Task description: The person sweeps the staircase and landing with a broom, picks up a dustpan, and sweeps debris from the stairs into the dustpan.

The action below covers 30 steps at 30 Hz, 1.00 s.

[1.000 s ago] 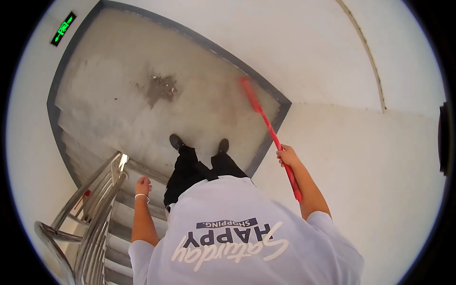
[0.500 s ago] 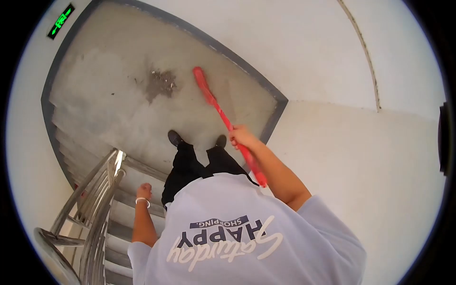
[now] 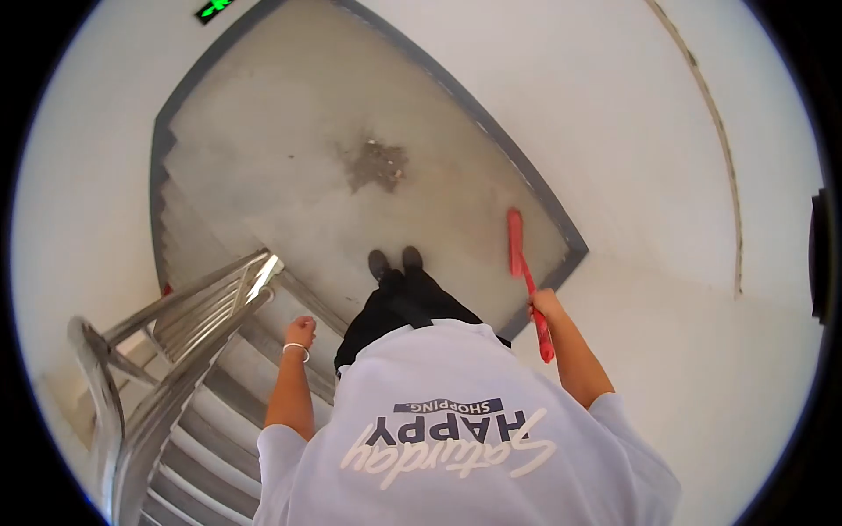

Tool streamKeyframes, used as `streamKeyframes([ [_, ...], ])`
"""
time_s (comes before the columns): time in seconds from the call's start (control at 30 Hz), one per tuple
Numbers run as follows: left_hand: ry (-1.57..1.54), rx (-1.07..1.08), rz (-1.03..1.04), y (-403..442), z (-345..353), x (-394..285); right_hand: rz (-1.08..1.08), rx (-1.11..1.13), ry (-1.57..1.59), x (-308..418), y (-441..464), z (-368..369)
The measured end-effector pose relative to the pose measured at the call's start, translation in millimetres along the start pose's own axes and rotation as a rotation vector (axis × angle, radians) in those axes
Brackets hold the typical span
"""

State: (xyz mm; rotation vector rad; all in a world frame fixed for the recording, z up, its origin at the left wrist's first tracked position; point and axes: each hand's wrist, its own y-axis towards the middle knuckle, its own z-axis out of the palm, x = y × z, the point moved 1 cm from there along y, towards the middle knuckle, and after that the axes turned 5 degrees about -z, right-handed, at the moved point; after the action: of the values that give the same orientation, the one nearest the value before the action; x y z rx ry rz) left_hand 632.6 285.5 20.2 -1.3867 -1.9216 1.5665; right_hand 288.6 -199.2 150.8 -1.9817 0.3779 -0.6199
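Observation:
My right hand (image 3: pixel 545 303) is wrapped round the handle of a red broom (image 3: pixel 516 244). The broom's long head points away from me, close to the floor near the right-hand wall. A dark pile of swept dirt and bits (image 3: pixel 379 165) lies on the landing ahead of my shoes, to the left of the broom head and apart from it. My left hand (image 3: pixel 301 331), with a white band at the wrist, hangs by my side with curled fingers and nothing visible in them. It is nearest the stair railing but does not touch it.
A metal railing (image 3: pixel 189 351) runs along the left beside stairs going down (image 3: pixel 210 434). More steps (image 3: pixel 189 230) lie at the landing's far left. White walls with a grey skirting band (image 3: pixel 491 123) border the landing. A green exit sign (image 3: pixel 213 9) hangs at top left.
The broom has swung to the right, away from the dirt pile, with my right hand. My feet have come closer together. The view has shifted left, and my left hand remains curled.

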Motion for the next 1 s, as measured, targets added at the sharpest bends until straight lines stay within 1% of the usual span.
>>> streamKeyframes([
  [0.03,-0.021,-0.033,-0.005,-6,1,9,0.058,0.021,0.038,3,5,6],
  [0.07,0.008,-0.050,0.007,-10,3,16,0.033,0.048,0.020,6,8,9],
  [0.13,0.019,-0.101,0.015,-22,4,21,0.180,0.242,0.458,14,10,19],
  [0.17,0.029,-0.105,-0.018,-29,7,22,0.168,0.269,0.442,20,11,22],
  [0.2,0.040,-0.103,-0.052,-36,7,25,0.111,0.293,0.436,35,-7,24],
  [0.23,0.047,-0.065,-0.071,-24,10,43,0.050,0.313,0.428,51,-22,23],
  [0.27,0.024,-0.084,-0.073,-24,13,44,0.035,0.330,0.408,69,-37,20],
  [0.3,0.007,-0.088,-0.065,-28,20,46,-0.050,0.342,0.375,85,-52,15],
  [0.33,-0.009,-0.092,-0.057,-33,26,47,-0.135,0.354,0.342,97,-57,13],
  [0.37,-0.032,-0.108,-0.060,-35,30,45,-0.162,0.382,0.292,101,-49,6],
  [0.4,0.049,-0.115,-0.048,-38,32,38,-0.177,0.396,0.275,113,-51,9],
  [0.43,0.132,-0.118,-0.035,-39,31,31,-0.283,0.351,0.052,127,-58,10],
  [0.47,0.112,-0.127,-0.033,-40,27,24,-0.390,0.297,-0.170,139,-63,12],
  [0.5,0.201,-0.221,0.042,-50,15,5,-0.405,0.298,-0.188,147,-65,18],
  [0.53,0.290,-0.314,0.114,-63,0,-18,-0.542,0.243,-0.244,152,-68,25],
  [0.57,0.239,-0.454,0.172,-72,-19,-37,-0.678,0.189,-0.301,154,-69,29],
  [0.6,0.188,-0.596,0.224,-84,-44,-58,-0.687,0.194,-0.325,153,-65,30],
  [0.63,-0.008,-0.781,0.364,-110,-72,-86,-0.530,0.208,-0.169,148,-57,34],
  [0.67,-0.016,-0.994,0.596,-136,-104,-112,-0.373,0.216,-0.013,142,-49,40],
  [0.7,-0.126,-1.047,0.602,-176,-135,-145,-0.488,0.122,-0.281,131,-29,38],
  [0.73,-0.111,-1.186,0.671,-215,-165,-171,-0.601,0.021,-0.546,130,-13,37],
  [0.77,-0.135,-1.366,0.818,-237,-191,-180,-0.614,0.015,-0.564,143,-14,46],
  [0.83,-0.244,-1.558,0.987,-289,-220,-204,-0.685,-0.012,-0.615,169,-25,75],
  [0.87,-0.255,-1.561,0.978,-290,-230,-205,-0.689,-0.016,-0.626,180,-11,96],
  [0.93,-0.241,-1.344,1.015,-291,-240,-205,-0.821,0.045,-0.540,194,30,137],
  [1.0,-0.092,-1.082,0.790,-257,-225,-223,-0.841,0.113,-0.602,258,50,199],
])
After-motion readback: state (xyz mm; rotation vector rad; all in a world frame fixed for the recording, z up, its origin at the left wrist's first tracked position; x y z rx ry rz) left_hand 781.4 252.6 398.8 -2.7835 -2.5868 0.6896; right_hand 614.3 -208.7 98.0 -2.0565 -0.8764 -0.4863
